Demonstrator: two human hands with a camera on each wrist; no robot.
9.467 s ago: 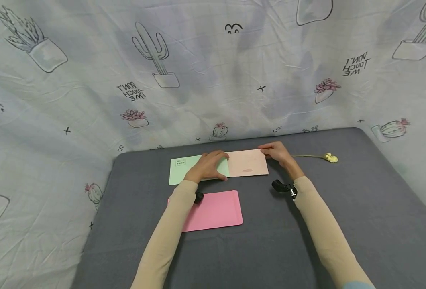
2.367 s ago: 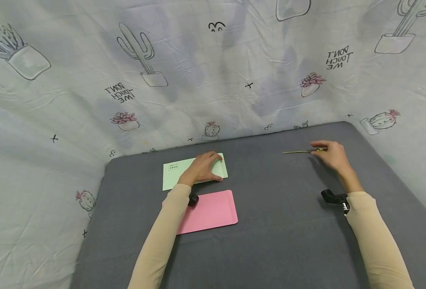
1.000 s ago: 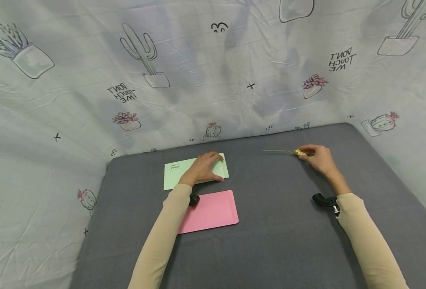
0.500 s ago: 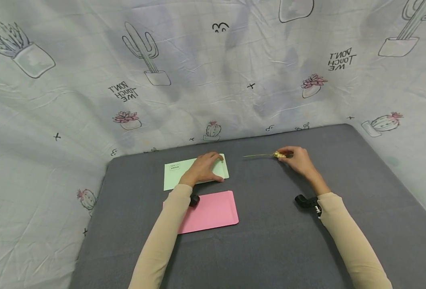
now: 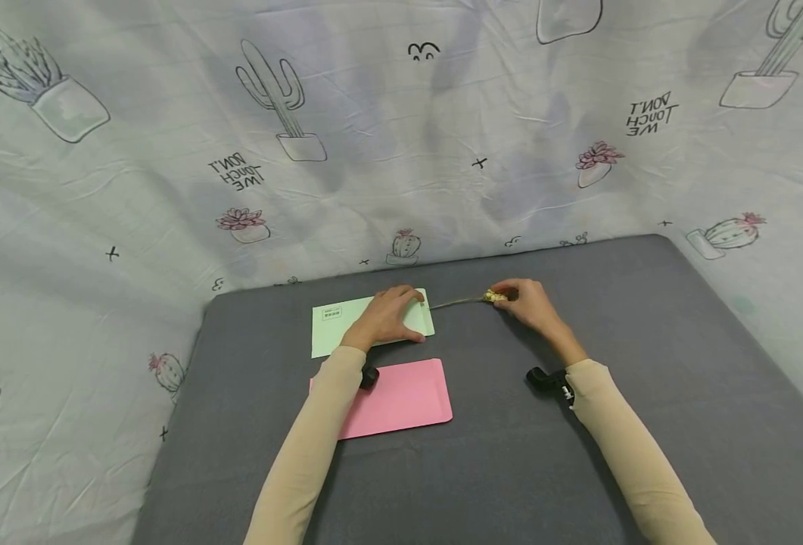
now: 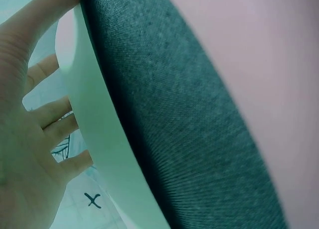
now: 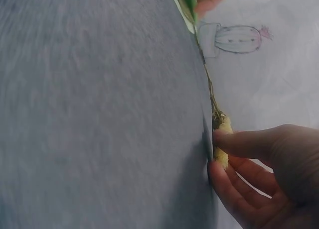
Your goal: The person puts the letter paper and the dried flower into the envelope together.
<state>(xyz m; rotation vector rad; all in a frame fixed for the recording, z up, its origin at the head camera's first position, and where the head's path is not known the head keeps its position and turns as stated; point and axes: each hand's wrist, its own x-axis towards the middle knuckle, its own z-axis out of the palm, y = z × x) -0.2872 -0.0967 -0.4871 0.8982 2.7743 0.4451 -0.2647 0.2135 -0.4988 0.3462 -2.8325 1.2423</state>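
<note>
A light green envelope (image 5: 336, 327) lies at the back left of the table, its flap end facing right. My left hand (image 5: 382, 318) spans it, thumb at the near edge and fingertips at the far edge, as the left wrist view also shows on the envelope (image 6: 102, 134). My right hand (image 5: 532, 306) pinches the yellow head of a thin-stemmed dried flower (image 7: 223, 120) between thumb and fingers. The stem (image 5: 457, 302) points left and its tip reaches the envelope's bulged mouth (image 7: 185, 4). How far the tip goes in is hidden.
A pink envelope (image 5: 401, 397) lies nearer the person, partly beneath the left forearm. Dark grey cloth (image 5: 496, 469) covers the table, and a white cactus-print curtain (image 5: 374, 113) hangs behind. Each wrist wears a black camera mount (image 5: 547, 381).
The peach paper earlier held at the green envelope's right end is out of sight. My right hand took the flower and carried it left to the envelope; my left hand stayed there.
</note>
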